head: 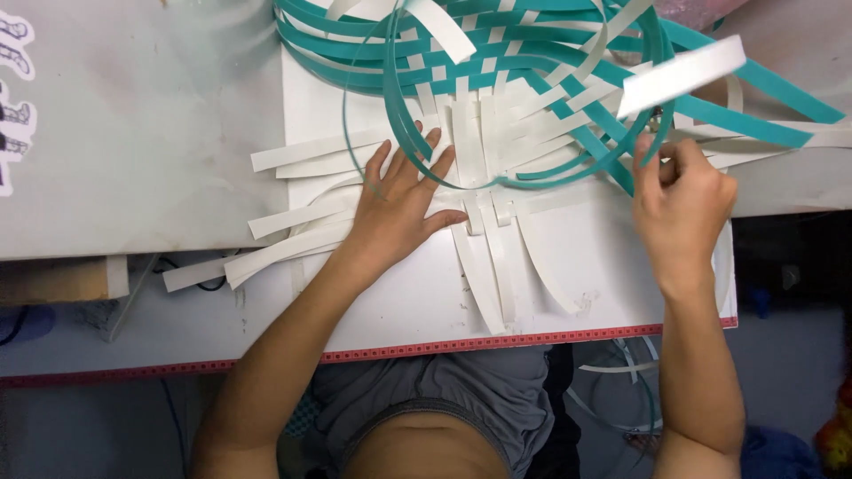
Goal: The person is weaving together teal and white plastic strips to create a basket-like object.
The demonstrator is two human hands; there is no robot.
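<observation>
Teal and white flat strips (497, 80) form a partly woven mat on a white board (621, 284) that lies on the desk (133, 133).

**Grip state**
- Left hand (399, 200): fingers spread, palm pressed flat on the white strips at the near left part of the weave. It pinches nothing.
- Right hand (679, 200): fingers pressed together, pinching a teal strip (652, 133) at the right edge of the weave. A loose white strip end (683, 75) rises just above this grip; whether it is also held cannot be told.

**Progress, as judged from the layout**
- Done: the centre, between the two grips, shows a tight checker pattern of white and teal.
- Left: many white strip ends fan out unwoven to the left of and below the left grip. Teal strips arc in loose loops above both grips and are not yet drawn flat. The outer border appears open on every visible side.

**Surface and room**
- The board has a red patterned near edge (399, 352) and bears scuffs.
- The desk beyond the left grip is pale grey and stained.
- Below the right grip, past the board edge, spare strips (621, 390) hang over a dark floor area.
- The person's grey shirt (461, 390) shows at the near edge.
</observation>
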